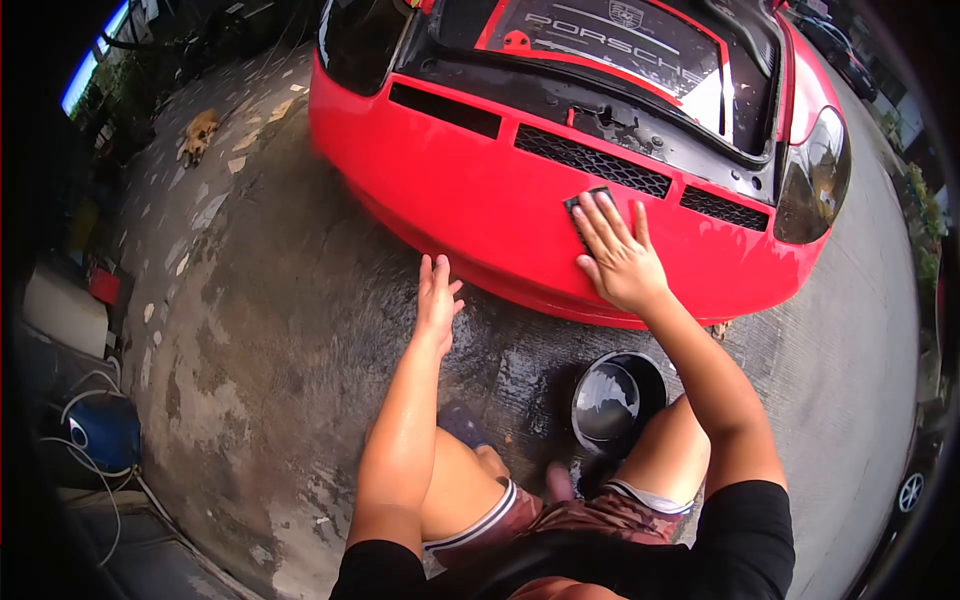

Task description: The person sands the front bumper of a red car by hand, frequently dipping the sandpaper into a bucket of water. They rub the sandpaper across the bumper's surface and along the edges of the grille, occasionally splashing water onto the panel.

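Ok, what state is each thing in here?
Left hand: open, empty
Right hand: open, pressed flat over the pad
Pad: flat against the bumper, mostly covered
Bumper: glossy, seemingly wet
Bucket: upright, on the ground; apparently holding liquid
Ground: wet in patches
Dog: on the ground, seemingly lying

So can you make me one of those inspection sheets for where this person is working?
Surface: concrete ground, dark and wet-looking in patches.
Job's things: shiny red bumper; dark pad against it; black bucket holding shiny liquid.
Hands: right hand flat on the pad; left hand open near the bumper's lower edge, contact unclear.
Clutter: blue container at the left side.
Cables: pale line looping by the container; cord or hose, can't tell.
Surroundings: brown dog on the ground; dark car at upper right.
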The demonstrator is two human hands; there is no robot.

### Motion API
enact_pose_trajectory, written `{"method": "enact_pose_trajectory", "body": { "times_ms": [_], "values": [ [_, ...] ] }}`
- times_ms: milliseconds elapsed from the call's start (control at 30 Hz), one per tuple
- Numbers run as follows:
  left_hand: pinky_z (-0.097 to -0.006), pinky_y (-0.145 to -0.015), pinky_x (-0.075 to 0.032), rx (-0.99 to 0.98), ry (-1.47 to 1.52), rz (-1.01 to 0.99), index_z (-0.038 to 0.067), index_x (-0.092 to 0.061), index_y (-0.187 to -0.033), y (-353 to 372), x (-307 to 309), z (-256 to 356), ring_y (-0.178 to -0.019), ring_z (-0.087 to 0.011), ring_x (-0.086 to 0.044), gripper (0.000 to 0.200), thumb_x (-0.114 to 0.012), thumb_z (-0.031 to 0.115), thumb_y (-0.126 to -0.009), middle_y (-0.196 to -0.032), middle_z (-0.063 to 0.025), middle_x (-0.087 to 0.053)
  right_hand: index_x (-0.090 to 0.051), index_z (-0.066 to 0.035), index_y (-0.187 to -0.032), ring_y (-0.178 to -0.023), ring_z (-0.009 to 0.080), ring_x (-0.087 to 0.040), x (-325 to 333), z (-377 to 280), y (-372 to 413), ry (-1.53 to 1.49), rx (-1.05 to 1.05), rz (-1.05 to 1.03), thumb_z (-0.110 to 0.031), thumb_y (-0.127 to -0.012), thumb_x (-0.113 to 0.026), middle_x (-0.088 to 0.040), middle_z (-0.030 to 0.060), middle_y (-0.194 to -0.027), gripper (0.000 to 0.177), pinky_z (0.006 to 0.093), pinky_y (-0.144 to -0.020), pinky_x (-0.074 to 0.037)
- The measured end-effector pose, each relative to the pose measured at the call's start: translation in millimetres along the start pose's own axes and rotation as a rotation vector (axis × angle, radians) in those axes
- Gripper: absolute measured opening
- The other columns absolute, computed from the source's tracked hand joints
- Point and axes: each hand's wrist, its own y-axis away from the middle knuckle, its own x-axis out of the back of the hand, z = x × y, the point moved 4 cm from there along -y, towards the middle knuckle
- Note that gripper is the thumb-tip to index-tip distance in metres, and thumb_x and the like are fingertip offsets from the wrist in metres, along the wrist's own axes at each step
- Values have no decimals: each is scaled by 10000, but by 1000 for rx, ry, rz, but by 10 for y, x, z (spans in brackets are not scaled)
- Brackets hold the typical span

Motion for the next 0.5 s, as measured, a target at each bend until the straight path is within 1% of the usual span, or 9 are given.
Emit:
{"method": "enact_pose_trajectory", "body": {
  "times_ms": [67, 133, 200, 233, 267, 333, 367, 467, 500],
  "values": [
    [-591, -1203, -337, -182, 52, -54, 209, 34, -1728, -42, 44, 177, -1571, -427, -300, 944, -462, 669, -1070, -1787, -164, -113, -240, -38, -1690, -1660, 317, -103, -162, 492, 712, 79, -175, -35, -424, -1087, -436, -181, 149, -1781, 742, 621, -1289, 76],
    [-656, -1205, -295, -152, -23, 60, 251, 69, -1724, -396, 201, 56, -1585, -444, -248, 957, -449, 700, -1056, -1790, -159, -81, -218, 9, -1682, -1659, 363, -72, -305, 723, 1178, 104, -180, -27, -426, -1081, -429, -150, 194, -1779, 771, 630, -1282, 87],
    [-678, -1197, -294, -87, 132, 13, 258, 124, -1712, -463, 60, 168, -1576, -468, -252, 994, -451, 719, -1046, -1785, -168, -81, -204, 28, -1678, -1657, 385, -53, -350, 533, 958, 7, -210, 51, -426, -1073, -459, -131, 211, -1778, 799, 627, -1282, 89],
    [-681, -1187, -313, -100, 160, -36, 280, 198, -1691, -509, 7, 183, -1555, -487, -286, 991, -435, 708, -1058, -1783, -179, -77, -220, 37, -1672, -1656, 388, -54, -257, 319, 646, 32, -137, 6, -412, -1062, -499, -133, 211, -1778, 807, 628, -1286, 74],
    [-670, -1166, -354, -110, 175, 18, 300, 170, -1693, -573, -48, 160, -1514, -473, -364, 927, -401, 692, -1077, -1765, -184, -136, -248, 14, -1673, -1656, 374, -78, -216, 80, 262, 49, -71, -56, -413, -1050, -534, -151, 196, -1777, 807, 628, -1291, 49],
    [-644, -1125, -404, -150, 309, 100, 298, 46, -1695, -643, -103, 129, -1461, -445, -438, 827, -370, 679, -1092, -1723, -180, -224, -294, -60, -1679, -1650, 286, -163, -95, -502, -620, 38, 28, -75, -450, -1047, -535, -209, 106, -1777, 781, 613, -1303, -20],
    [-610, -1090, -426, -215, 398, 154, 296, -84, -1661, -772, -97, 70, -1431, -401, -461, 727, -361, 666, -1099, -1678, -168, -288, -308, -67, -1674, -1644, 269, -186, -91, -760, -1030, 35, 86, -47, -456, -1051, -525, -238, 94, -1768, 766, 594, -1310, -55],
    [-580, -1068, -435, -91, 619, 212, 269, -145, -1642, -954, 1, 92, -1454, -323, -420, 640, -369, 576, -1126, -1708, -112, -275, -302, -53, -1672, -1640, 258, -192, -287, -1304, -2052, 81, 214, 118, -459, -1093, -433, -256, 95, -1764, 719, 555, -1325, -69],
    [-579, -1082, -416, -31, 550, 292, 293, -150, -1644, -1000, 50, 119, -1435, -312, -448, 657, -386, 601, -1113, -1702, -100, -292, -302, -49, -1671, -1640, 258, -191, -334, -1437, -2264, 115, 210, 122, -461, -1098, -422, -255, 97, -1765, 716, 549, -1327, -69]
  ]
}}
